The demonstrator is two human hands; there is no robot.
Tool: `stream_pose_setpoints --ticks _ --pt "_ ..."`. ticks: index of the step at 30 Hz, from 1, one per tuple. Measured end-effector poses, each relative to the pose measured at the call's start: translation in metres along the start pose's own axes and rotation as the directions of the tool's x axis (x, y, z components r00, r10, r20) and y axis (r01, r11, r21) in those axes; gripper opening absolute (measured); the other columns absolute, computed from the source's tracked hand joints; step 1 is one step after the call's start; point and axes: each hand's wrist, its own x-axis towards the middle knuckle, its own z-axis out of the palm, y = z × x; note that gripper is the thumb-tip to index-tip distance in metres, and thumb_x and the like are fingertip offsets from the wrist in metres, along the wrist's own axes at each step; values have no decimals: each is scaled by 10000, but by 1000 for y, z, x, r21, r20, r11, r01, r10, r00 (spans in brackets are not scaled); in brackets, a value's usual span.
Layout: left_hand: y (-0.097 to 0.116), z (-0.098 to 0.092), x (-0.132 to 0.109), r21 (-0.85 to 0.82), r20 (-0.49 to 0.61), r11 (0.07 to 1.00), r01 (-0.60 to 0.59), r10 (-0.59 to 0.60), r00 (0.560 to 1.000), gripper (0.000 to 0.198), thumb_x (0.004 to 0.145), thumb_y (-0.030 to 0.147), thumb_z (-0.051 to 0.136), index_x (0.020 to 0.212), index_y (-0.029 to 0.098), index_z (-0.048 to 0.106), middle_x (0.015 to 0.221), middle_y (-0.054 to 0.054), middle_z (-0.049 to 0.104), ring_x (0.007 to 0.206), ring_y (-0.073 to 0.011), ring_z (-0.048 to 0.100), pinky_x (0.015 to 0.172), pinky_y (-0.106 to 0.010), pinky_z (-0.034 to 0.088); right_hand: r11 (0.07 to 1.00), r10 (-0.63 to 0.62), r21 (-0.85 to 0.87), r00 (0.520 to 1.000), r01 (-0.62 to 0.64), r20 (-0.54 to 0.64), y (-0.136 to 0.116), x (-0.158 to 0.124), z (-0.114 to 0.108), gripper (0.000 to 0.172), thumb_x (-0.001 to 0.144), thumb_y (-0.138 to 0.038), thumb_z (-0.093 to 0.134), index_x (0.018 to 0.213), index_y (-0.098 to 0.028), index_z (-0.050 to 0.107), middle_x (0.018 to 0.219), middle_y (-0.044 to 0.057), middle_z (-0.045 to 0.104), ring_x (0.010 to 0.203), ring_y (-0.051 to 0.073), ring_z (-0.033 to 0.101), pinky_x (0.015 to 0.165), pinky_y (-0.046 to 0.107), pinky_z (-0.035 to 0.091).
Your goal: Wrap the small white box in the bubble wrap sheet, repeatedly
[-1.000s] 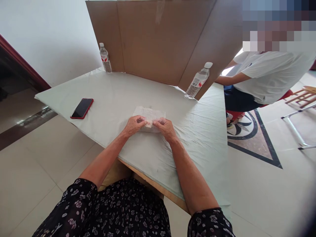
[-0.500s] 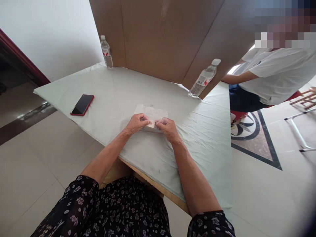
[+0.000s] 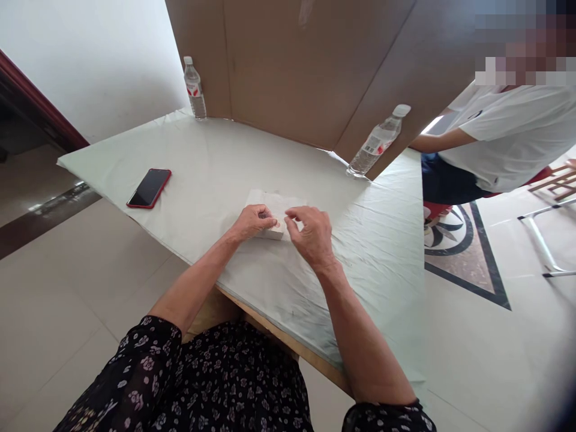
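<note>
A pale, block-shaped pack [image 3: 275,200], possibly tissues, lies on the cloth-covered table in front of me. My left hand [image 3: 254,222] holds its near left part, with thumb and fingers bent together at the top. A small reddish mark shows beside the left thumb tip. Just off the pack's right side hovers my right hand [image 3: 314,236]. Its thumb and forefinger are parted, with nothing visible between them. The hands cover parts of the pack's near side.
A phone with a red case [image 3: 149,188] lies on the left of the table [image 3: 211,162]. One water bottle [image 3: 195,90] stands at the back left; another bottle [image 3: 379,141] is at the right. Behind them rises a brown cardboard panel [image 3: 292,72]. A person in a white shirt [image 3: 517,129] sits at the right.
My right hand has let go of the pack's near right edge and moved slightly right, its fingers spreading. The left hand stays in place on the pack.
</note>
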Motion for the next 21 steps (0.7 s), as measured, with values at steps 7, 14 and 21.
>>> stream_pose_setpoints --ticks 7,14,21 --pt "9 -9 -5 70 23 998 -9 8 1000 169 703 331 606 722 166 633 698 12 616 682 -124 515 652 -248 389 981 -82 -151 969 119 231 -3 -6 18 172 925 -204 536 1008 -203 686 1089 79 743 984 261 607 824 378 326" --pt "2 -24 -11 175 -101 984 21 -3 995 207 733 353 600 814 167 638 726 -1 613 659 -129 514 616 -249 408 929 -168 -262 927 263 334 -6 3 12 196 943 -253 555 1082 -242 692 1107 92 694 961 265 541 779 372 307" --pt "-7 -55 -21 328 -247 926 186 -106 963 380 753 453 663 993 159 644 844 -41 678 724 -164 613 644 -261 446 893 -212 -318 920 319 329 -5 2 15 182 952 -271 534 1072 -233 667 1078 93 680 933 259 509 773 379 290"
